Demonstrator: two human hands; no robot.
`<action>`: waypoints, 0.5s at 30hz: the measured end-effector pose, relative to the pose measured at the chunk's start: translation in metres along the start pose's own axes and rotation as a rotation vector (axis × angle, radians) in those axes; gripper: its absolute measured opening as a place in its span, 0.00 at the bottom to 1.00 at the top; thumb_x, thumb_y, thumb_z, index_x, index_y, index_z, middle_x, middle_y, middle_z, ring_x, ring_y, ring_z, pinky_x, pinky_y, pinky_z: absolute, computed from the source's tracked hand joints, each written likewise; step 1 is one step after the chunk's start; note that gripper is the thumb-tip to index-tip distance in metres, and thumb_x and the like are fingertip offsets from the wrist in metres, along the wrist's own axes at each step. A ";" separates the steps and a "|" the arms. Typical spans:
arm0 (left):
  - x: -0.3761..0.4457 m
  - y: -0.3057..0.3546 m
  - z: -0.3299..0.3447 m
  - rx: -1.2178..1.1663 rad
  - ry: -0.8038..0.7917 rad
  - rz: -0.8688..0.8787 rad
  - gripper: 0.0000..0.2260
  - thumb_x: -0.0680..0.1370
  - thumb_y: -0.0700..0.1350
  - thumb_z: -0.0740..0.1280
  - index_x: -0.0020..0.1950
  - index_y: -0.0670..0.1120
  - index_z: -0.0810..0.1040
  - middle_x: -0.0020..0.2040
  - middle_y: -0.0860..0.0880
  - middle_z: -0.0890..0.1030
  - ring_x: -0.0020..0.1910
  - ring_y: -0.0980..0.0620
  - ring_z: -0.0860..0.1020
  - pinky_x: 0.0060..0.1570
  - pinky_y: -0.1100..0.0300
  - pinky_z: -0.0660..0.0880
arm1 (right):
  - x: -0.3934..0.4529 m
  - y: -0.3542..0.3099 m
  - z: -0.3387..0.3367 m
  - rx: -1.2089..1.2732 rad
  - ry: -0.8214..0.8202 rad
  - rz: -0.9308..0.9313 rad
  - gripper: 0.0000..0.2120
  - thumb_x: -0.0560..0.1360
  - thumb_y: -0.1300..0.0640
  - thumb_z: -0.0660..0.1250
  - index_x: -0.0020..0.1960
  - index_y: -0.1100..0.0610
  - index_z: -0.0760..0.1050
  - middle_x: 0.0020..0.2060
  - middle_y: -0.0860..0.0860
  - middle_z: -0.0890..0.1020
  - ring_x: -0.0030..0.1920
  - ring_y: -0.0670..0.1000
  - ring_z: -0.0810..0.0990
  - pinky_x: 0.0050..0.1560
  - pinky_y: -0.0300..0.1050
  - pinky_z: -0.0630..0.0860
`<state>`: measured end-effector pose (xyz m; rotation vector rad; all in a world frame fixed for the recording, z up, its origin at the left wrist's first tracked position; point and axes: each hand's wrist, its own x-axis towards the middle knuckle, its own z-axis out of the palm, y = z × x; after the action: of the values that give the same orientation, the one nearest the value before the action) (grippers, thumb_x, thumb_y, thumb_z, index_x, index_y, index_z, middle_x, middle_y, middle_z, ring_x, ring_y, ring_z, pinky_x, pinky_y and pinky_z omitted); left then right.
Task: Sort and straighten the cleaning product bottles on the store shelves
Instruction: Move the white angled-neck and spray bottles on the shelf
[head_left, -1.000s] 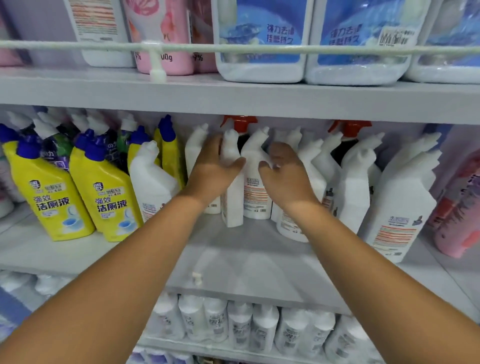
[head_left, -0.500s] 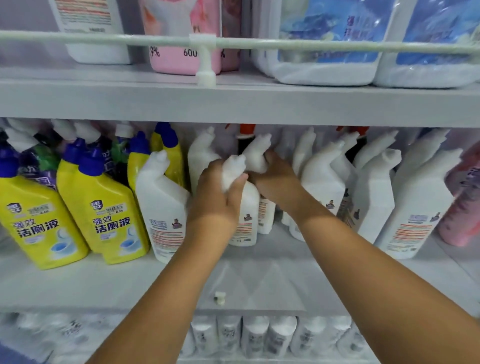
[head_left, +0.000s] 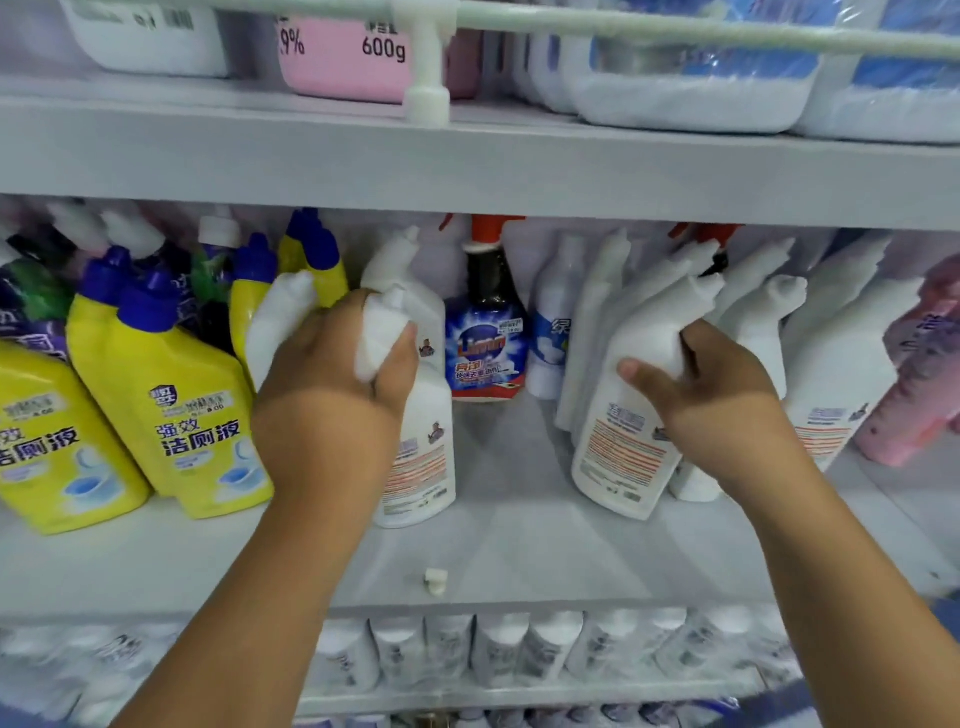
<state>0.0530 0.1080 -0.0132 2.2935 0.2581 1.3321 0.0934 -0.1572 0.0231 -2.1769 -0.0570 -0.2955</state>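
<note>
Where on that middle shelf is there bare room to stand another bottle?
Bare shelf shows between the white bottle the left hand grips and the one the right hand grips, running back to the spray bottle. The front strip is free except a small cap. Both sides are crowded.

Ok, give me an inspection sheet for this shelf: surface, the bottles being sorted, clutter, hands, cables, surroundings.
Surface: middle shelf, pale grey, bare at the front centre.
Job's things: white bottles, one under the left hand, one leaning left under the right hand; yellow bottles at left, tilted.
Clutter: small white clip lying loose near the shelf edge; spray bottle with a red trigger at the back.
Hands: left hand grips a white bottle's neck; right hand grips the other's neck.
Cables: nothing seen.
Surroundings: upper shelf with a pink container; more white bottles below.
</note>
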 end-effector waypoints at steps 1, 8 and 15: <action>0.002 -0.002 0.002 -0.021 -0.020 -0.006 0.17 0.82 0.56 0.64 0.64 0.46 0.80 0.54 0.43 0.82 0.55 0.43 0.77 0.48 0.50 0.72 | -0.001 0.004 -0.003 -0.001 0.004 0.001 0.07 0.78 0.49 0.71 0.50 0.48 0.74 0.44 0.44 0.82 0.47 0.47 0.81 0.49 0.53 0.82; -0.005 0.050 0.008 -0.263 0.075 0.241 0.12 0.78 0.39 0.70 0.60 0.39 0.79 0.58 0.41 0.79 0.60 0.44 0.75 0.64 0.61 0.68 | 0.000 0.032 0.002 0.015 0.068 -0.098 0.14 0.80 0.52 0.69 0.64 0.50 0.74 0.57 0.50 0.79 0.55 0.50 0.78 0.54 0.41 0.71; 0.033 0.072 0.115 -0.610 -0.304 -0.400 0.06 0.77 0.42 0.70 0.43 0.51 0.75 0.41 0.52 0.79 0.38 0.59 0.78 0.37 0.66 0.71 | -0.004 0.051 0.005 0.107 0.076 -0.118 0.24 0.79 0.50 0.70 0.74 0.45 0.68 0.65 0.46 0.74 0.63 0.47 0.75 0.65 0.51 0.76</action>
<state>0.1631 0.0236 -0.0006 1.7692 0.1647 0.7181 0.0980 -0.1823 -0.0214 -2.0575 -0.1561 -0.4326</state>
